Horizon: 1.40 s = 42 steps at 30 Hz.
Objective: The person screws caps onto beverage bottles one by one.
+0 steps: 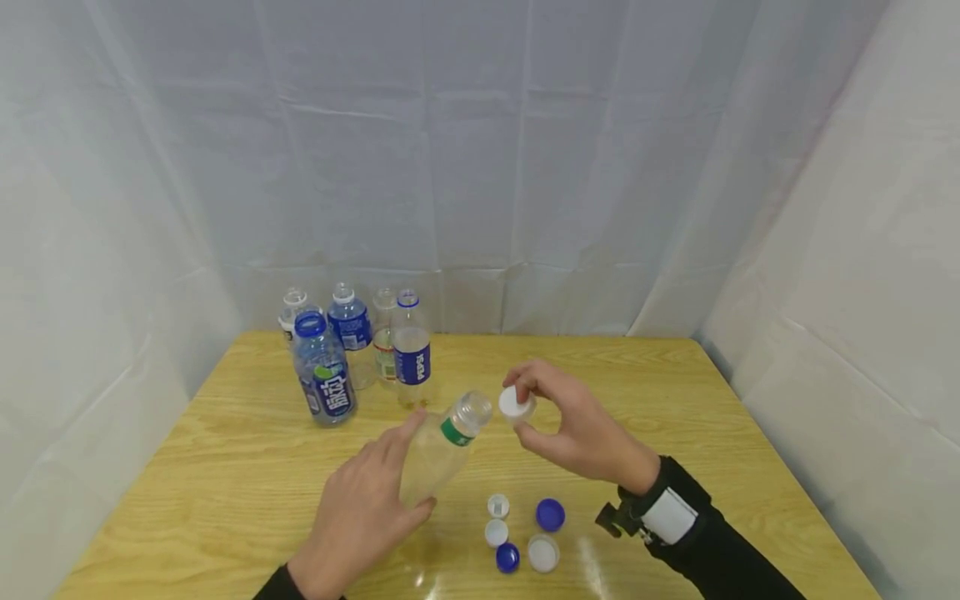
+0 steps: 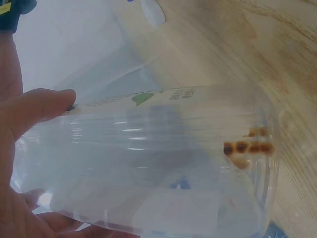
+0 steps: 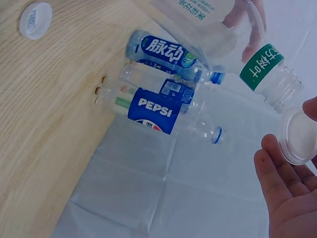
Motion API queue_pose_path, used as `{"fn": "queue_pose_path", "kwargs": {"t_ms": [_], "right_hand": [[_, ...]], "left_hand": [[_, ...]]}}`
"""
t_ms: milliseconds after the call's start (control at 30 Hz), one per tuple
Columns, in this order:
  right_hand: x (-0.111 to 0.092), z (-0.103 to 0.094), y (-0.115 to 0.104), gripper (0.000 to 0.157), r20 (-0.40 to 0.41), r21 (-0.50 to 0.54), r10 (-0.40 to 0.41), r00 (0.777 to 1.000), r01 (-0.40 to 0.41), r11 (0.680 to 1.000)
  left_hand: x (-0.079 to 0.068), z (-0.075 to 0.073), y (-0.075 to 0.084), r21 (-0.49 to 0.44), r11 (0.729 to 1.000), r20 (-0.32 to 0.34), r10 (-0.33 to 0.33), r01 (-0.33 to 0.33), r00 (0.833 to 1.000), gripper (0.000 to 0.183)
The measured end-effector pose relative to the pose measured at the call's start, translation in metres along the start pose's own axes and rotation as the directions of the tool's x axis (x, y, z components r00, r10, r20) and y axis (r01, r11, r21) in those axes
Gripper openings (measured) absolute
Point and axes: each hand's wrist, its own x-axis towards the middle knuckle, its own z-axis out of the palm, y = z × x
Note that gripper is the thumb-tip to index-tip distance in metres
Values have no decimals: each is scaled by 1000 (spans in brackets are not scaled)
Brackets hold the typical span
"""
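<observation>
My left hand (image 1: 371,487) grips a clear plastic bottle (image 1: 431,458) with a green neck band, tilted so that its uncapped mouth points up and to the right. In the left wrist view the thumb lies along the bottle (image 2: 148,158), and a few brown drops show near its base. Just right of the mouth, my right hand (image 1: 573,421) pinches a white bottle cap (image 1: 513,403) between thumb and fingers. The right wrist view shows the cap (image 3: 300,136) close to the threaded neck of the bottle (image 3: 280,89), with a small gap between them.
Several uncapped bottles stand at the back left, among them a Pepsi bottle (image 1: 412,358) and a blue-labelled wide-mouth bottle (image 1: 326,379). Loose caps lie on the wooden table (image 1: 637,383) in front of me, including a blue cap (image 1: 551,514) and a whitish cap (image 1: 543,553).
</observation>
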Motion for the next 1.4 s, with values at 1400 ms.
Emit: {"fn": "queue_pose_path", "kwargs": {"t_ms": [1400], "right_hand": [[10, -1, -11, 31, 105, 48, -70, 992, 66, 997]], "left_hand": [[3, -12, 7, 71, 993, -15, 94, -93, 995, 111]]}}
